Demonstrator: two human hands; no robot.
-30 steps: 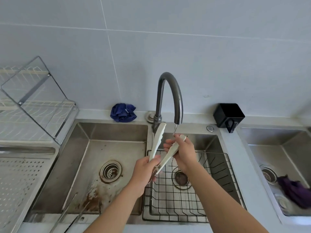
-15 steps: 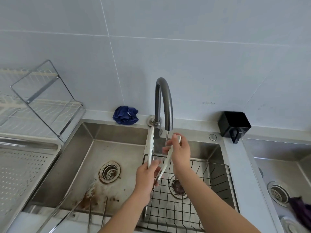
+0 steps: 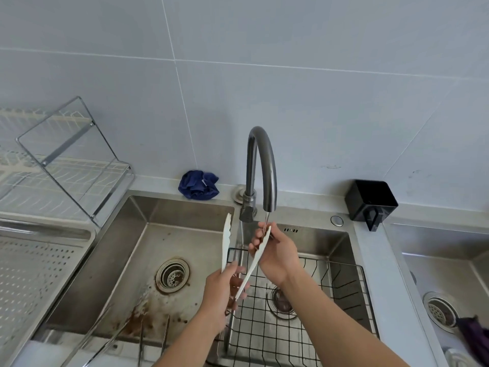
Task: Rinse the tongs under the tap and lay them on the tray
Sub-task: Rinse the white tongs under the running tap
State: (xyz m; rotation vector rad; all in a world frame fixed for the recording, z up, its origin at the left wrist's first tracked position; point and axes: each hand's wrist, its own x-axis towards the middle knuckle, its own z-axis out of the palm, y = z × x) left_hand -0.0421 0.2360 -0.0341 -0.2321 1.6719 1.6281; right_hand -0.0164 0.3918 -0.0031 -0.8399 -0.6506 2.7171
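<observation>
Meanwhile, little had changed in the hold since half a second before. The left hand (image 3: 222,295) still gripped the white tongs (image 3: 225,242) at their hinge end, fingers curled round it. The right hand (image 3: 277,252) still pinched the tip of the right-side arm under the thin stream from the tap (image 3: 260,165). The tongs' arms stood spread in a V as before. A second earlier the free arm's tip had overlapped the tap's base in the view. Now it stood just left of that base and apart from it, over the back of the left basin (image 3: 111,255).

The tongs hung in the air above the divider between the two basins, touching neither. The wire basket (image 3: 304,337) in the right basin lay beneath the right hand, its back rim close under the wrist. To the left, the basin was open around its drain (image 3: 172,274), with thin metal utensils (image 3: 148,337) lying at its near edge. Beyond its left rim lay the perforated tray (image 3: 34,276), well apart from the tongs, with the dish rack (image 3: 66,165) rising behind it. A blue cloth (image 3: 198,184) sat on the ledge beside the tap.
</observation>
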